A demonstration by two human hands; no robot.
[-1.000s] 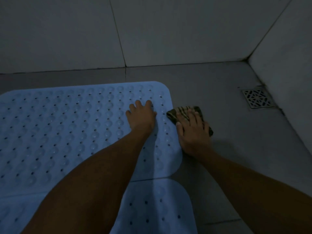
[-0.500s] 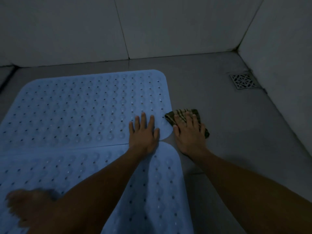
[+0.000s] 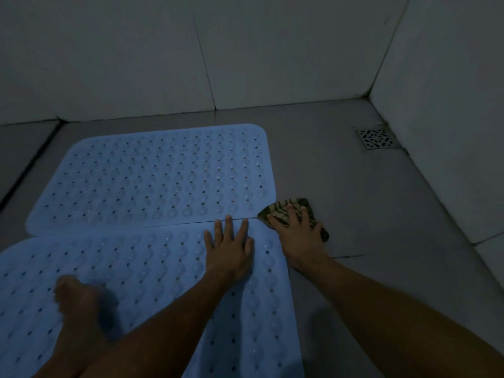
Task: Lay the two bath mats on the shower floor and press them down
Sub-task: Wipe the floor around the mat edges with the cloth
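On a dim grey tiled shower floor (image 3: 354, 186) two blue mats (image 3: 152, 175) lie edge to edge, my left hand (image 3: 229, 252) spread flat pressing the near mat (image 3: 136, 282) to seat it, my right hand (image 3: 297, 230) flat on a striped cloth (image 3: 278, 211), probably for support.

Colours in the dim shower

Both mats, far (image 3: 152, 175) and near (image 3: 152, 296), are light blue with dark dots; cloth (image 3: 283, 211) at 3 o'clock has green-black stripes; floor (image 3: 354, 214) grey, walls (image 3: 136, 55) pale grey.

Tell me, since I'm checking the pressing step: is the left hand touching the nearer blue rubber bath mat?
Touching. The head view shows the left hand spread flat on the nearer blue rubber bath mat.
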